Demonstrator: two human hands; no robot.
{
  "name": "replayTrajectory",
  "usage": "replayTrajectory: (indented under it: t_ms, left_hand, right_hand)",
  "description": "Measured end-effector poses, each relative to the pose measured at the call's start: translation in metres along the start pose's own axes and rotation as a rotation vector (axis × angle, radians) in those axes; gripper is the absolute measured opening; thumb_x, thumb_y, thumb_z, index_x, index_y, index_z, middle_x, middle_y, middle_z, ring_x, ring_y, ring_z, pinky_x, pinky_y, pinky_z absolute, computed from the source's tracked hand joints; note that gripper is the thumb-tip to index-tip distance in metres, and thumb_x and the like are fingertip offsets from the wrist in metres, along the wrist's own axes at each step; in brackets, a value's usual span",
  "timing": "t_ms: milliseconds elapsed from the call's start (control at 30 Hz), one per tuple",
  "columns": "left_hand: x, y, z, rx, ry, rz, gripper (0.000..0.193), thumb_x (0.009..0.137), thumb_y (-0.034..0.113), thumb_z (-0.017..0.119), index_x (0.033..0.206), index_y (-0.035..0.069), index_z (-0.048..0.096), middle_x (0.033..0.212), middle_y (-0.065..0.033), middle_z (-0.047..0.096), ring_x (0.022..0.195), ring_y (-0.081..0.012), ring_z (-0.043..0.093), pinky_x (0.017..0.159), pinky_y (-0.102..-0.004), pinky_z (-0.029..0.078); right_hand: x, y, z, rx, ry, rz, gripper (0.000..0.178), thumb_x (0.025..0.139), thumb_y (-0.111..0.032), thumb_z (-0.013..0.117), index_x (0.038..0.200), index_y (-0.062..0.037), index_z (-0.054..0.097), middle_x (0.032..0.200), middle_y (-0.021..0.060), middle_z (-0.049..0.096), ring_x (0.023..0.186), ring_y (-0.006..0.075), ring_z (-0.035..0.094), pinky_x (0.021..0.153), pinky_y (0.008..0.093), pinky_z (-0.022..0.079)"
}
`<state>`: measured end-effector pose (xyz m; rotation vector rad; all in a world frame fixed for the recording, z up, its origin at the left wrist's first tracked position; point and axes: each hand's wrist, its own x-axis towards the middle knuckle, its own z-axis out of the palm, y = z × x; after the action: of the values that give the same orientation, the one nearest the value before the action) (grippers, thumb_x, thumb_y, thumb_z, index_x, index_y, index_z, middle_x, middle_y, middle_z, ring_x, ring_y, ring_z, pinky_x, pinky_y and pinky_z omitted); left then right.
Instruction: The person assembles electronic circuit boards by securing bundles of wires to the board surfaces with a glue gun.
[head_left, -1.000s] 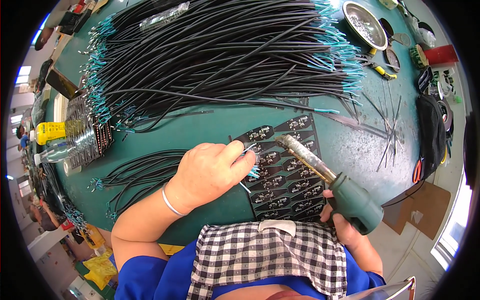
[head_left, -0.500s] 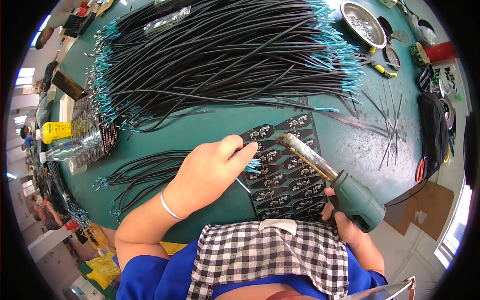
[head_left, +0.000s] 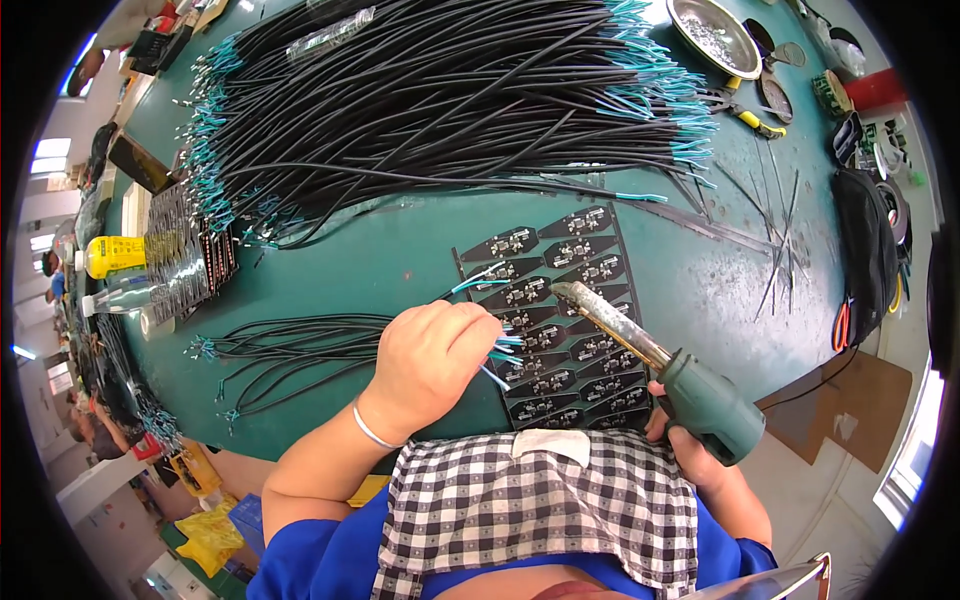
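My left hand [head_left: 432, 362] is closed over a bunch of thin black cables [head_left: 320, 330]. Their teal wire ends [head_left: 508, 345] stick out past the fingers; the fingertips are partly hidden. Under those ends lies a panel of black circuit boards [head_left: 545, 383] in rows. Just above the hand, one cable's teal wires [head_left: 478, 281] rest across a board in an upper row. My right hand [head_left: 690, 445] grips the handle of a green soldering gun [head_left: 715, 405]. Its thick, stained metal barrel points up and left, with the tip [head_left: 565, 290] over the panel's middle.
A large heap of black cables [head_left: 430, 120] with teal ends spans the back. At back right are a metal bowl [head_left: 745, 62] and yellow-handled pliers [head_left: 760, 124]. Cut strips [head_left: 775, 240] lie at right. Bottles [head_left: 115, 257] and a stack of boards [head_left: 180, 245] stand left.
My left hand has moved down and slightly right, its fingers closing over the cable bunch. A cable with teal wires now shows across an upper board. The soldering gun has barely moved.
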<state>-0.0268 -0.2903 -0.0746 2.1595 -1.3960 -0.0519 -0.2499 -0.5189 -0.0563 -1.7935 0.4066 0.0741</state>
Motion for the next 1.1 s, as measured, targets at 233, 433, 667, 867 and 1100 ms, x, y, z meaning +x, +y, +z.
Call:
replayTrajectory:
  t_ms: [233, 433, 667, 867, 1100]
  left_hand:
    - [-0.004, 0.0, -0.002, -0.021, -0.005, 0.047, 0.037, 0.057, 0.002, 0.07, 0.094, 0.006, 0.064, 0.08, -0.0049, 0.059, 0.067, -0.0231, 0.059, 0.056, -0.0334, 0.047]
    - [-0.001, 0.002, 0.005, 0.04, 0.071, 0.023, 0.031, 0.059, 0.005, 0.069, 0.09, 0.006, 0.065, 0.078, -0.0048, 0.058, 0.062, -0.0211, 0.059, 0.052, -0.0321, 0.046]
    - [-0.001, 0.004, 0.007, 0.001, 0.013, 0.051, 0.03, 0.058, 0.007, 0.069, 0.088, 0.006, 0.065, 0.078, -0.0051, 0.057, 0.062, -0.0212, 0.058, 0.052, -0.0319, 0.046]
    - [-0.002, 0.006, 0.006, -0.018, -0.013, 0.048, 0.032, 0.058, 0.007, 0.07, 0.089, 0.005, 0.064, 0.079, -0.0061, 0.057, 0.062, -0.0217, 0.058, 0.05, -0.0321, 0.046]
    - [-0.003, 0.006, 0.005, -0.033, -0.045, 0.037, 0.036, 0.055, 0.006, 0.072, 0.09, 0.004, 0.064, 0.08, -0.0066, 0.057, 0.063, -0.0225, 0.059, 0.052, -0.0326, 0.047]
  right_hand:
    - [-0.007, -0.01, -0.004, -0.111, -0.056, 0.086, 0.022, 0.076, -0.004, 0.057, 0.098, -0.0064, 0.063, 0.073, 0.0034, 0.066, 0.067, 0.0203, 0.065, 0.071, 0.0327, 0.05]
    - [0.01, -0.02, 0.001, -0.337, -0.112, -0.163, 0.018, 0.075, -0.006, 0.048, 0.088, -0.0012, 0.06, 0.063, 0.0042, 0.061, 0.059, 0.0195, 0.06, 0.065, 0.0309, 0.05]
    - [-0.002, -0.02, 0.0, -0.381, -0.126, -0.083, 0.018, 0.076, -0.01, 0.053, 0.089, -0.0051, 0.063, 0.073, 0.0043, 0.064, 0.067, 0.021, 0.062, 0.079, 0.0353, 0.047]
    - [-0.01, -0.02, -0.001, -0.529, -0.114, -0.146, 0.026, 0.077, -0.014, 0.058, 0.1, -0.0085, 0.066, 0.095, 0.0039, 0.068, 0.094, 0.026, 0.06, 0.092, 0.0406, 0.041]
    - [-0.008, -0.017, 0.0, -0.47, -0.123, -0.145, 0.027, 0.073, -0.012, 0.061, 0.1, -0.0091, 0.066, 0.098, 0.0054, 0.068, 0.099, 0.0293, 0.058, 0.094, 0.0427, 0.04]
